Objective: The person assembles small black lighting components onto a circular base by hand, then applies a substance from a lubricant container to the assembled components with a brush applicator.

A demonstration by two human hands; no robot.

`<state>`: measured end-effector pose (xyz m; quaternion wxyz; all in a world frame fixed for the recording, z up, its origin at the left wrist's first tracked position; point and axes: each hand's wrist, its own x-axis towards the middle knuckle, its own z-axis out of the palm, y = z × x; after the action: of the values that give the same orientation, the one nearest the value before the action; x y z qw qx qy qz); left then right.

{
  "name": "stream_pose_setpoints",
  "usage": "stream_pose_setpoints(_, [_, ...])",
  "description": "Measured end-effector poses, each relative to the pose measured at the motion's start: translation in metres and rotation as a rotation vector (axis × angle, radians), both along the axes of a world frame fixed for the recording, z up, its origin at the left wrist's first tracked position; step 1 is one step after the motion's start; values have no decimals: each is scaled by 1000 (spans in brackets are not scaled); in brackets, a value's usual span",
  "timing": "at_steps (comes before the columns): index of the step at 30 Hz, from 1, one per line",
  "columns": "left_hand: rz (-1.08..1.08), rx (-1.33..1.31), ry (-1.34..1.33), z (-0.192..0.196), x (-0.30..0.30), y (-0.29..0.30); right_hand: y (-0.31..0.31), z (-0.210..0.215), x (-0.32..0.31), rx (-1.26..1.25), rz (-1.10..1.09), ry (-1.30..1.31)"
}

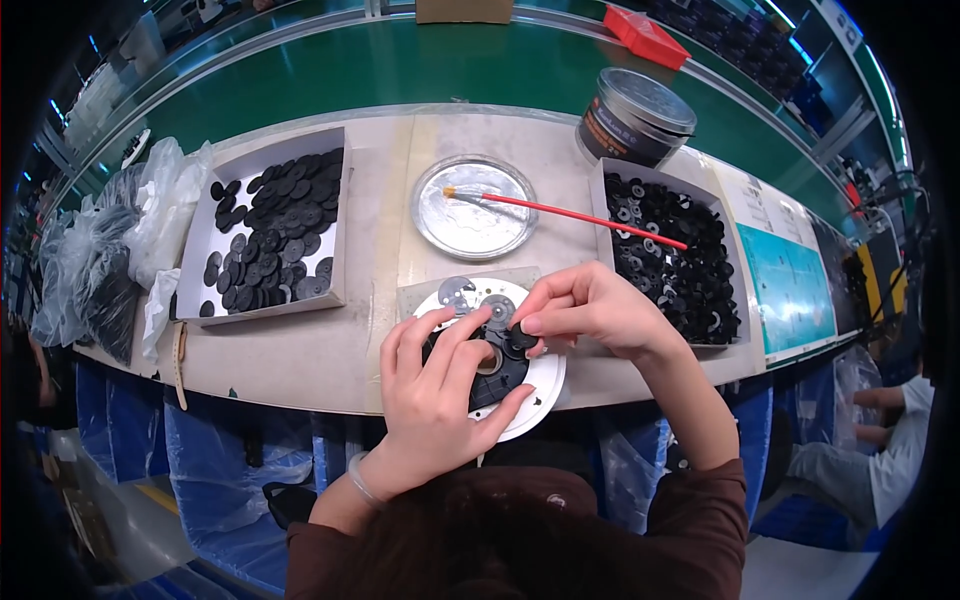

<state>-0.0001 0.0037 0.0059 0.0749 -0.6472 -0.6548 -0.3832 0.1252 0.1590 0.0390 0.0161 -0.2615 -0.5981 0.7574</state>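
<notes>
A round white disc-shaped housing (545, 392) with a black mechanism (505, 378) on it lies at the near edge of the table. My left hand (432, 385) rests over its left side, fingers spread and touching the mechanism. From the right, my right hand (590, 315) pinches a small black gear (522, 338) between thumb and fingertips, at the mechanism's upper right. Clear round parts (497, 308) sit at the housing's far side. My left fingers hide part of the mechanism.
A white box of black discs (285, 235) stands left, beside clear plastic bags (100, 240). To the right is a box of small black parts (670, 255). A red-handled brush (590, 217) lies across a metal lid (470, 235) toward that box. Behind stands a tin (635, 118).
</notes>
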Motion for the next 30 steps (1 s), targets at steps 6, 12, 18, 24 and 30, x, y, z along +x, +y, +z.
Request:
stream_pose_setpoints(6, [-7,-5,1,0,0,0,-6,4,1,139,4,-8])
stream_pose_setpoints(12, [-2,-10,-4,-1,0,-1,-12,14,5,465,-8,-21])
stream_pose_setpoints(18, [-2,7,-5,-1,0,1,-15,6,3,556,7,-60])
stream_pose_setpoints(24, [-12,-7,20,-2,0,1,-7,17,21,625,-194,30])
stream_pose_setpoints(30, [-30,-23,62,-1,0,-1,10,13,57,1209,-383,-358])
